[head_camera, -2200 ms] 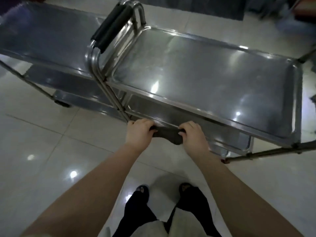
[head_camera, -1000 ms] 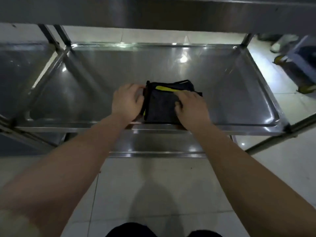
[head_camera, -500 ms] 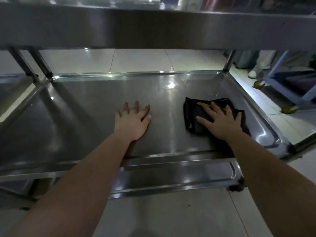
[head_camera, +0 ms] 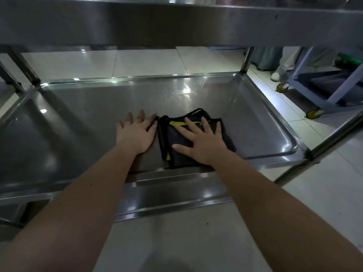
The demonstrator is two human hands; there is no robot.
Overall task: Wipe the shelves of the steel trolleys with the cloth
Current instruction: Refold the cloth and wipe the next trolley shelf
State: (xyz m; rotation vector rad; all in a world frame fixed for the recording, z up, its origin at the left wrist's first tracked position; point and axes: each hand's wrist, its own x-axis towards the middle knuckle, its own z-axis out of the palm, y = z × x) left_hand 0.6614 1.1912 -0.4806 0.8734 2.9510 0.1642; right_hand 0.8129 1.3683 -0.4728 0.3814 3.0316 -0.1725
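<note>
**Head view: steel trolley, middle shelf, cloth under the palm**

1. Corner posts [head_camera: 29, 73], far left. They stand upright and carry the upper shelf [head_camera: 176, 20], which crosses the top of the view close above us.
2. Middle shelf [head_camera: 78, 124]. This is a shallow steel tray with a raised rim. We judge it the surface in hand, with most of its left half not yet reached.
3. Left hand [head_camera: 135, 134]. It lies flat on the steel with straight fingers and holds nothing. Its nearest finger sits just beside the cloth's left edge, and we cannot tell if they touch.
4. Cloth [head_camera: 177, 160]. It is dark with a yellow trim, folded, and lies right of centre on the middle shelf, near the front rim. A loose loop sticks out at its far edge.
5. Right hand [head_camera: 204, 142]. The fingers are spread and the palm presses down on the cloth. Nothing is curled round it or pinched.
6. Lower shelf [head_camera: 172, 195], showing beneath the front rim.
7. Blue cart [head_camera: 334, 91] and a shoe [head_camera: 276, 75], on the floor to the far right and well apart from us.

Hazards, as we judge them:
- Only pressure holds the cloth, so a quick stroke may leave it behind or bunch its folds.
- A pull toward us may drag it over the rim.
- A leftward sweep meets our own left hand.
- The loop may snag a corner post.
</note>
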